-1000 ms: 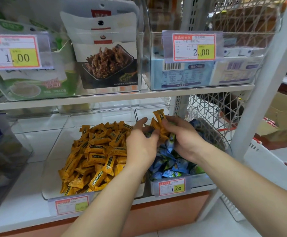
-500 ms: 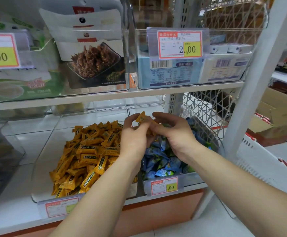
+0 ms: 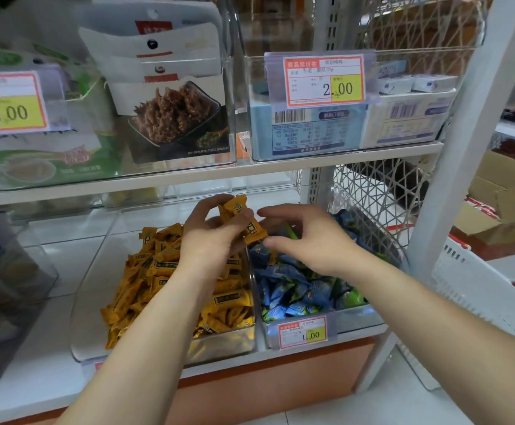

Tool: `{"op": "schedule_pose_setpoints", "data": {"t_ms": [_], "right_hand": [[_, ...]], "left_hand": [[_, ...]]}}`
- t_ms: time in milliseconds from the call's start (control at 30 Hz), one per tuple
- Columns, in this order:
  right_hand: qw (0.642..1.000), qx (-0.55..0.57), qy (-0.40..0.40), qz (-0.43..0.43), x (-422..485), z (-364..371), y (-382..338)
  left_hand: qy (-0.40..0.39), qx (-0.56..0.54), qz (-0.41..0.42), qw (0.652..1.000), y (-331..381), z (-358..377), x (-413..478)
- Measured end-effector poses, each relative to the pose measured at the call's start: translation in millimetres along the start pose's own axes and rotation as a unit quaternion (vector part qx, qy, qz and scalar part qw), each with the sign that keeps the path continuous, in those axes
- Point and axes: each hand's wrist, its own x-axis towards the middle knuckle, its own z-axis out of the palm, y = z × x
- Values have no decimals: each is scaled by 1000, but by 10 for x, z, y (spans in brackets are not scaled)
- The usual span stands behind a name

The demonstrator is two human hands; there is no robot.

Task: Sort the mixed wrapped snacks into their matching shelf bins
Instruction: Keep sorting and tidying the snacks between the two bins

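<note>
Two clear bins stand side by side on the lower shelf. The left bin [image 3: 90, 302] holds a heap of orange wrapped snacks [image 3: 158, 280]. The right bin [image 3: 372, 317] holds blue and green wrapped snacks [image 3: 299, 289]. My left hand [image 3: 210, 237] is above the divide between the bins and grips a few orange snacks [image 3: 244, 219]. My right hand [image 3: 305, 237] hovers over the blue pile with thumb and fingers spread, holding nothing that I can see.
The upper shelf [image 3: 219, 176] hangs just above my hands, with bins of boxed and bagged goods. Price tags [image 3: 303, 332] clip to the bin fronts. A white upright post [image 3: 452, 179] and a white basket [image 3: 477, 280] stand to the right, with cardboard boxes [image 3: 501, 210] beyond.
The orange snacks passed from my right hand to my left. My right hand has let go and spread its fingers over the blue bin. The view shifted slightly.
</note>
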Motion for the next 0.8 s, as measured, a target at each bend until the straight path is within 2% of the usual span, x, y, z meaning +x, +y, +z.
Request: {"op": "schedule_pose_setpoints", "data": {"t_ms": [67, 100, 200, 233, 300, 333, 367, 467, 500, 567, 633, 800], "right_hand": [[998, -63, 24, 10, 14, -115, 20], [993, -108, 36, 27, 23, -180, 48], [948, -303, 33, 90, 57, -326, 157], [943, -316, 34, 95, 69, -344, 193], [965, -248, 26, 80, 103, -312, 218], [975, -210, 6, 72, 124, -261, 216], [979, -190, -23, 66, 152, -192, 214], [966, -226, -104, 65, 237, 3, 258], [955, -255, -133, 75, 257, 43, 283], [921, -311, -208, 110, 295, 88, 329], [895, -323, -276, 137, 337, 114, 347], [886, -270, -333, 176, 433, 220, 351]], "left_hand": [[15, 113, 54, 992, 12, -125, 39], [25, 197, 87, 976, 8, -203, 56], [10, 433, 137, 891, -13, -428, 93], [-6, 498, 130, 857, -26, -473, 107], [-19, 607, 117, 786, -57, -499, 126], [-15, 628, 123, 768, -65, -484, 130], [-12, 624, 136, 769, -68, -453, 126], [-48, 554, 154, 817, -140, -336, 76], [-72, 550, 140, 820, -183, -296, 53], [-117, 570, 113, 805, -281, -235, 14], [-134, 582, 112, 794, -353, -216, -5], [-139, 546, 125, 817, -380, -274, 26]]}}
